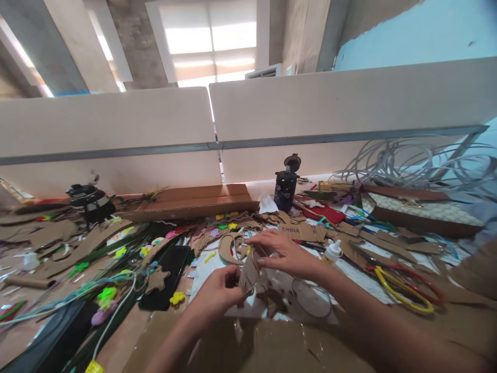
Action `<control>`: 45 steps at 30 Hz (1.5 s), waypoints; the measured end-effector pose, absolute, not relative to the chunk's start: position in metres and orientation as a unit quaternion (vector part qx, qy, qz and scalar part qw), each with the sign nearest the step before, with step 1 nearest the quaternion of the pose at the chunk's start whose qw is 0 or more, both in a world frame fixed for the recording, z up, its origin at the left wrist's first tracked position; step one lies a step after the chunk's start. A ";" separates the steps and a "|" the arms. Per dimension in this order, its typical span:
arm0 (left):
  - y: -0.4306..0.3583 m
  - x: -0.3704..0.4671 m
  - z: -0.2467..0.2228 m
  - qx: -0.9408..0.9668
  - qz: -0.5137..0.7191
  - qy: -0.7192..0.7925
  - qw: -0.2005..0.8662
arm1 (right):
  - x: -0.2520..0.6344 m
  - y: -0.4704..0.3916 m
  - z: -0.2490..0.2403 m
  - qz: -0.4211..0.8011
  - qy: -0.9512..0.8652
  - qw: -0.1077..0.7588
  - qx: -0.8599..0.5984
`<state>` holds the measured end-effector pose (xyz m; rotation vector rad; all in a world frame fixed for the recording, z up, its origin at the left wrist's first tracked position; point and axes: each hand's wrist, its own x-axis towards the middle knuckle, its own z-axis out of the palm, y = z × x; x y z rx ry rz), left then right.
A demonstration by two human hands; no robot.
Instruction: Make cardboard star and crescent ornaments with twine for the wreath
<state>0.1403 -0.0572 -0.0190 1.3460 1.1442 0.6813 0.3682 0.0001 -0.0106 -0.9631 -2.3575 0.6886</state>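
Note:
Just ahead of me, both hands are at a small piece of cardboard (249,272) held upright. My left hand (222,290) pinches its lower left edge between thumb and fingers. From the right, my right hand (285,254) reaches over its upper edge, thumb below and fingers stretched across the top. Under the hands lies a brown cardboard star (276,301), partly in shadow. A clear round ring or disc (311,299) rests to its right. Behind the left hand is a curved cardboard cut-out (228,248). A small white-capped glue bottle (333,252) stands beyond the right forearm.
Left of the hands lie a black phone (166,274), another cardboard star (157,280) and a yellow flower (177,298). Yellow-and-red-handled scissors (404,291) lie right. Behind stand a dark bottle (284,190), a long cardboard box (186,202) and a handbag (423,210).

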 end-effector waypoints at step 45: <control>-0.031 0.148 -0.045 0.543 0.182 0.471 0.671 | 0.429 -0.102 -0.070 0.465 -0.686 0.277 -0.487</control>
